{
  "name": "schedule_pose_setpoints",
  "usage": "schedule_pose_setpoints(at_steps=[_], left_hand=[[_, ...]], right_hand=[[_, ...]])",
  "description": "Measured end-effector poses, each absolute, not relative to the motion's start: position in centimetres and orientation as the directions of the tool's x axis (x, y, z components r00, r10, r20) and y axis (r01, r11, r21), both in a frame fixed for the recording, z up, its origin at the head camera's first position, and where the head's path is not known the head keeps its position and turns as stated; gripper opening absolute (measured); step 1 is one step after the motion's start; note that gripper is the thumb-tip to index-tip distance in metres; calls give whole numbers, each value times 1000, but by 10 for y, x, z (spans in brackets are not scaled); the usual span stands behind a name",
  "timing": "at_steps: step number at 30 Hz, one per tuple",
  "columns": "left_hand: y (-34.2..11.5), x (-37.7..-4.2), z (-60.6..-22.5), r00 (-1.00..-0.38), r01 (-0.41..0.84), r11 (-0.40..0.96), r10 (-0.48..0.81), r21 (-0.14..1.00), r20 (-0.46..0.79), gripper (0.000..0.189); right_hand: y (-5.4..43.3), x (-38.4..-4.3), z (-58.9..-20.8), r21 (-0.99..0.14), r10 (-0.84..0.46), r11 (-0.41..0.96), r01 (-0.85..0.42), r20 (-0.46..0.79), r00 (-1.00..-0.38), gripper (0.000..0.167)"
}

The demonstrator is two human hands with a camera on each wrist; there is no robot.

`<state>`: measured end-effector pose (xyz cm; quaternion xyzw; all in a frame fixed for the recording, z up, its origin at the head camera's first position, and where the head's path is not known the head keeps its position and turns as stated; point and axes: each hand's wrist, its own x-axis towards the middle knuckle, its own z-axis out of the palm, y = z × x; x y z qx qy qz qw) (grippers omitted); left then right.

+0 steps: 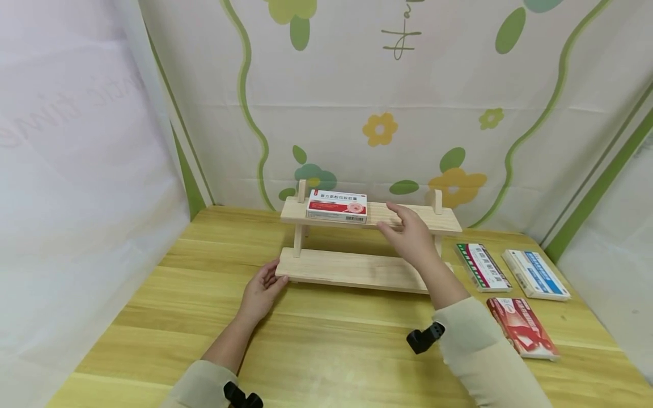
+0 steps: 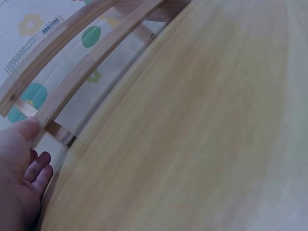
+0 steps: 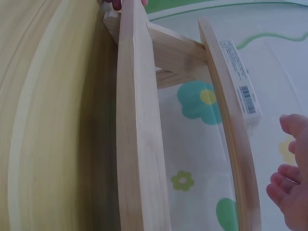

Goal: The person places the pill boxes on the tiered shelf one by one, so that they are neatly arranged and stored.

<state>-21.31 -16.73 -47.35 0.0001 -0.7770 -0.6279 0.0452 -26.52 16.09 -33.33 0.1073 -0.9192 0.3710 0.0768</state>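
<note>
A small two-tier wooden shelf stands on the table. My left hand grips the left end of its lower board, thumb at the front corner, as the left wrist view also shows. On the left part of the upper board lies a white and red medicine box, its barcode side facing forward. My right hand is at the upper board, just right of the box, with fingers loosely bent and nothing in them. In the right wrist view a gap shows between that hand and the box.
To the right of the shelf lie a green and white medicine box, a blue and white one and a red one. The wooden table extends in front. A patterned cloth hangs behind the shelf.
</note>
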Motion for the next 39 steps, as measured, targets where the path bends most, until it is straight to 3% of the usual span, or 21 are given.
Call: schedule_pose_setpoints(at_steps=[16,23,39], left_hand=[[-168,-213,-472,-996,63,212,-48,975,75,56],[-168,-213,-472,-996,65,223,-53,973,78,56],[-168,-215,-476,-995,68,255,-55,965,85,56]], right_hand=[[235,-222,-344,-616,-64,766,-183,210,-976,71],[273,-200,-361,-562,-14,812,-154,245,-969,68],[337,-154,-399,-533,115,846,-6,193,-974,72]])
